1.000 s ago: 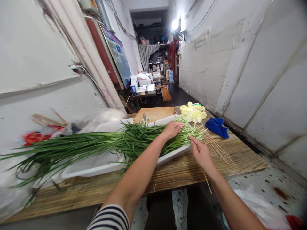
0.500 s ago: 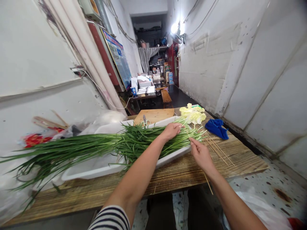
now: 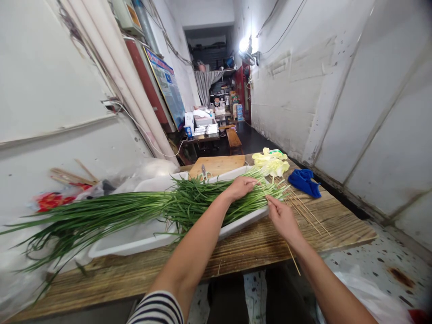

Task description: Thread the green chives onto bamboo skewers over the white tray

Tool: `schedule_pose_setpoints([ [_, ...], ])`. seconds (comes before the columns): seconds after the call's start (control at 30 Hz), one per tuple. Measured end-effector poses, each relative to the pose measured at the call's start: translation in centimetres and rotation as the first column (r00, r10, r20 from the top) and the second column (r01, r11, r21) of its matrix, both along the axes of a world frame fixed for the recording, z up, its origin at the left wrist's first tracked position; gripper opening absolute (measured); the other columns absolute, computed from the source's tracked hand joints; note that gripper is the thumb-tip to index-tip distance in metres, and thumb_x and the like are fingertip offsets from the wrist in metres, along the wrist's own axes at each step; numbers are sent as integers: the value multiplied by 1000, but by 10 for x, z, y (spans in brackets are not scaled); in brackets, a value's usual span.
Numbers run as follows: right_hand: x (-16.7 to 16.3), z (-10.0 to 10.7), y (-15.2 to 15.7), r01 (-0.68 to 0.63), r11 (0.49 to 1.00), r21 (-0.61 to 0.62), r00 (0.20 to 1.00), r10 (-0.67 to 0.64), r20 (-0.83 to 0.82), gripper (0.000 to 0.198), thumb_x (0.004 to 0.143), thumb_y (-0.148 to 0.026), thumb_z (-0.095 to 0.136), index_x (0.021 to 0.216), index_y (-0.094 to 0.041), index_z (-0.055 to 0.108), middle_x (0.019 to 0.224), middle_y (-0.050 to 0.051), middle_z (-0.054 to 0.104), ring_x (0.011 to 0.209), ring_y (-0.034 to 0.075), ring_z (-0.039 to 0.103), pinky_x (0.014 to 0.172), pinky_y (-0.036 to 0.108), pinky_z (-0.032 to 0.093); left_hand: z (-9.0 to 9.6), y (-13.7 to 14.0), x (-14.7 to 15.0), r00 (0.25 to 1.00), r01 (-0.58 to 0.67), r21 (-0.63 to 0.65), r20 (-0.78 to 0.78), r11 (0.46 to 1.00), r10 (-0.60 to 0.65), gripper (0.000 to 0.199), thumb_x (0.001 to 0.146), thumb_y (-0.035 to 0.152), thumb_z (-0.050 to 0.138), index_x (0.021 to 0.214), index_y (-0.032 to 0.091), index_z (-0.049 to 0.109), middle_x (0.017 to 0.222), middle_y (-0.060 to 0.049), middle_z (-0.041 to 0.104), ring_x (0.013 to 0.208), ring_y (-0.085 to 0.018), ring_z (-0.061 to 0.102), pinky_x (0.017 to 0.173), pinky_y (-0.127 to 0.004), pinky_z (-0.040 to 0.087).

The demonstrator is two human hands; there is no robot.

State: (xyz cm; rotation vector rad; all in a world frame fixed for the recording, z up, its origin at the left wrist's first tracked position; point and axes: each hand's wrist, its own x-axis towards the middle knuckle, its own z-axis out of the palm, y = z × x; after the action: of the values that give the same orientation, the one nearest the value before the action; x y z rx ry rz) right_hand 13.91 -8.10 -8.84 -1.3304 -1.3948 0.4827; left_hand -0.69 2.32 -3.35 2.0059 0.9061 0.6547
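Observation:
Long green garlic chives lie heaped in a white tray, their leaves trailing over its left side and their pale cut ends to the right. Over those pale ends, my left hand is closed in a pinch on a chive stalk; its tip is small and partly hidden. My right hand grips a thin bamboo skewer between thumb and fingers. The skewer's upper end reaches the stalks by my left fingertips, and its lower end sticks out below my right wrist.
Several loose skewers lie right of the tray, near yellow-green leaves and a blue cloth. A wooden board and scissors are behind the tray. Plastic bags crowd the left. A person sits far back.
Both hands stay almost in place, with the right still on the skewer. The left fingers have shifted very slightly at the stalk ends, and the view has tilted a little.

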Motion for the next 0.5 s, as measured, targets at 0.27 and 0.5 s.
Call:
schedule_pose_setpoints([
  [0.27,-9,-3,-5,23,1000,4,998,-23,-66,39,83,-33,45,108,-14,68,72,8,70,66,22,65,59,32,51,18,-8,-11,952,244,138,-222,960,-210,26,81,32,52,86,15,72,81,-1,70,74,-14,57,71,-21,43],
  [0.5,-10,-5,-17,20,1000,18,995,-18,-99,43,87,-36,43,120,-14,61,74,7,69,64,20,63,56,31,50,9,-1,-8,951,-140,450,-187,882,246,22,80,26,54,84,16,72,82,-4,70,76,-15,60,72,-24,43],
])
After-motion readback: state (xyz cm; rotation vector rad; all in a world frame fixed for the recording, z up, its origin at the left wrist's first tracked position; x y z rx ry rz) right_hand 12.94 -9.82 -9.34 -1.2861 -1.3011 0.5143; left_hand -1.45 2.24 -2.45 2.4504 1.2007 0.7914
